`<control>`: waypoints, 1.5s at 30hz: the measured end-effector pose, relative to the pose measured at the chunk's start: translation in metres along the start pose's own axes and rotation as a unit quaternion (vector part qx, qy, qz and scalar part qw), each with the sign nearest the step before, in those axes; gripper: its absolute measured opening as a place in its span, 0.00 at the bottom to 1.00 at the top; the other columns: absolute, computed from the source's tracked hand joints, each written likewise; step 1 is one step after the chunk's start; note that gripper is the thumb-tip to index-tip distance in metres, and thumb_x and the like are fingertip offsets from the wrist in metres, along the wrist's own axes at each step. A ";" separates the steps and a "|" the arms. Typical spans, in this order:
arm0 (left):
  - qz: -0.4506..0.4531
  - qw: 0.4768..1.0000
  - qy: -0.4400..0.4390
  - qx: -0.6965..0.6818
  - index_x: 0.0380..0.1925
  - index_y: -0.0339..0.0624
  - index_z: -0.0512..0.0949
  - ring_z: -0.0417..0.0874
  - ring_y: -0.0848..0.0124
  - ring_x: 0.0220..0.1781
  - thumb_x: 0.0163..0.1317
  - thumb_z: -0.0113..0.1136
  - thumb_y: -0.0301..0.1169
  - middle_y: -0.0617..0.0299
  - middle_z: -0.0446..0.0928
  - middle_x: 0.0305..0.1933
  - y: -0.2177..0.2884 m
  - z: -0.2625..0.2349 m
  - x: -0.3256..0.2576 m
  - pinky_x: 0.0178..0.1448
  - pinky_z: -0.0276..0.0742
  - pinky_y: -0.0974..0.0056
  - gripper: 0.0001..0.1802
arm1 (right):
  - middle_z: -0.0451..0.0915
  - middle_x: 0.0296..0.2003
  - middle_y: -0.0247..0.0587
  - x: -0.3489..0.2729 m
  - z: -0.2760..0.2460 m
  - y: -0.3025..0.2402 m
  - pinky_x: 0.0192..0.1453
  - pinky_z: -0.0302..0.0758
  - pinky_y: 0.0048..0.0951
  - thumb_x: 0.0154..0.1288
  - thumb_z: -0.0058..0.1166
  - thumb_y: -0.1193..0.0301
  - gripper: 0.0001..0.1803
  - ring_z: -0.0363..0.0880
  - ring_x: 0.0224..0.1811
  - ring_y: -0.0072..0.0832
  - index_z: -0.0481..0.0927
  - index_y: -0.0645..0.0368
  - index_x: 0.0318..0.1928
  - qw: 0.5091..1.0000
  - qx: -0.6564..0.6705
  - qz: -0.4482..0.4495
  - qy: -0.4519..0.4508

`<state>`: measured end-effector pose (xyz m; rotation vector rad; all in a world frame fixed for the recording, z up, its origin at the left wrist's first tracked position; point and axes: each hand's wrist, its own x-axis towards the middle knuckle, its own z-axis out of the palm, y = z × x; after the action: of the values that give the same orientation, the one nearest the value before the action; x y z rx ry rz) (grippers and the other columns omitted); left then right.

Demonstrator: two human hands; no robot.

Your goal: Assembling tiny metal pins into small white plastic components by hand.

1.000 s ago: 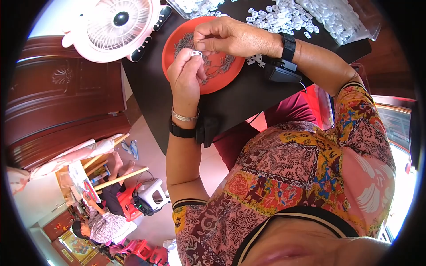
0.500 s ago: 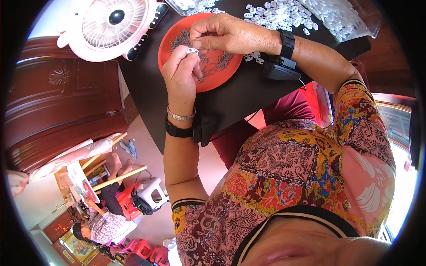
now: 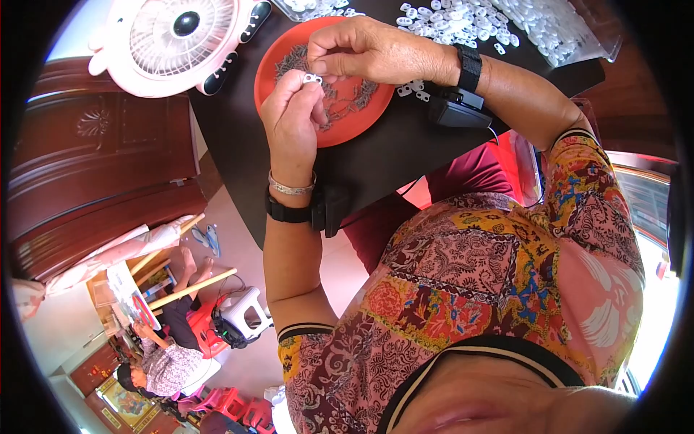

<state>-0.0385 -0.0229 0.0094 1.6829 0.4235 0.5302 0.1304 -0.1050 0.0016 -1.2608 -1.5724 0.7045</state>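
Over an orange-red plate [image 3: 340,137] my two hands meet, fingertips close together. My left hand [image 3: 293,112] is closed, pinching a small white plastic piece with holes [image 3: 312,78] between thumb and forefinger. Just above that piece, my right hand [image 3: 354,54] has thumb and forefinger pressed together at its edge; whatever they hold is too small or hidden to make out. On the plate lie many small grey screw-like pieces [image 3: 354,101], partly covered by my hands.
Loose white plastic pieces [image 3: 463,25] are heaped at the back of the dark table [image 3: 376,170], beside a clear bag [image 3: 557,36] full of them. A pink-and-white fan [image 3: 173,43] stands at the far left. Another person [image 3: 170,365] sits in the room at lower left.
Both hands keep the same pinching pose over the plate, with the white piece still in my left fingers. The whole view has shifted slightly.
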 end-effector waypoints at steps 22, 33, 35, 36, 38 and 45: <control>0.003 1.000 -0.011 0.001 0.20 0.41 0.67 0.68 0.79 0.18 0.61 0.47 0.30 0.66 0.68 0.19 -0.003 0.000 0.000 0.22 0.59 0.75 0.11 | 0.74 0.25 0.31 -0.001 0.000 -0.002 0.37 0.71 0.23 0.71 0.48 0.68 0.10 0.71 0.30 0.17 0.74 0.61 0.35 0.998 -0.061 -0.001 0.002; 0.000 1.000 -0.022 -0.007 0.19 0.41 0.65 0.65 0.78 0.17 0.60 0.45 0.28 0.64 0.66 0.18 -0.001 0.001 -0.001 0.22 0.57 0.74 0.11 | 0.69 0.23 0.39 -0.006 0.002 -0.008 0.33 0.67 0.29 0.68 0.48 0.71 0.09 0.68 0.26 0.27 0.71 0.63 0.30 0.995 -0.087 -0.050 -0.004; 0.003 0.999 -0.036 -0.003 0.20 0.40 0.67 0.65 0.78 0.17 0.60 0.45 0.28 0.65 0.66 0.18 -0.001 -0.003 -0.002 0.22 0.57 0.74 0.09 | 0.68 0.23 0.40 -0.005 0.001 -0.011 0.34 0.67 0.29 0.69 0.47 0.69 0.12 0.68 0.26 0.27 0.71 0.63 0.30 0.995 -0.074 -0.067 -0.030; -0.014 0.999 -0.042 -0.002 0.22 0.39 0.68 0.65 0.78 0.17 0.60 0.45 0.29 0.65 0.65 0.18 0.001 -0.004 -0.002 0.22 0.56 0.74 0.09 | 0.68 0.23 0.40 -0.005 0.000 -0.012 0.34 0.67 0.29 0.69 0.47 0.69 0.12 0.68 0.26 0.27 0.71 0.63 0.30 0.995 -0.079 -0.064 -0.025; -0.047 0.998 -0.039 -0.007 0.17 0.40 0.66 0.62 0.80 0.17 0.59 0.47 0.27 0.66 0.64 0.14 0.007 0.000 -0.003 0.22 0.56 0.74 0.12 | 0.68 0.23 0.40 -0.005 -0.001 -0.011 0.34 0.66 0.31 0.71 0.46 0.66 0.15 0.67 0.26 0.28 0.71 0.63 0.29 0.995 -0.065 -0.047 -0.057; -0.046 0.998 -0.028 -0.042 0.20 0.39 0.68 0.63 0.79 0.16 0.60 0.46 0.29 0.65 0.67 0.16 0.002 0.000 -0.001 0.21 0.56 0.74 0.11 | 0.69 0.23 0.40 -0.005 0.004 -0.005 0.33 0.67 0.31 0.73 0.44 0.60 0.20 0.68 0.25 0.29 0.71 0.63 0.29 0.995 -0.064 -0.078 -0.024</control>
<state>-0.0394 -0.0236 0.0117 1.5860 0.4300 0.4273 0.1244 -0.1105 0.0026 -1.2044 -1.7580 0.5458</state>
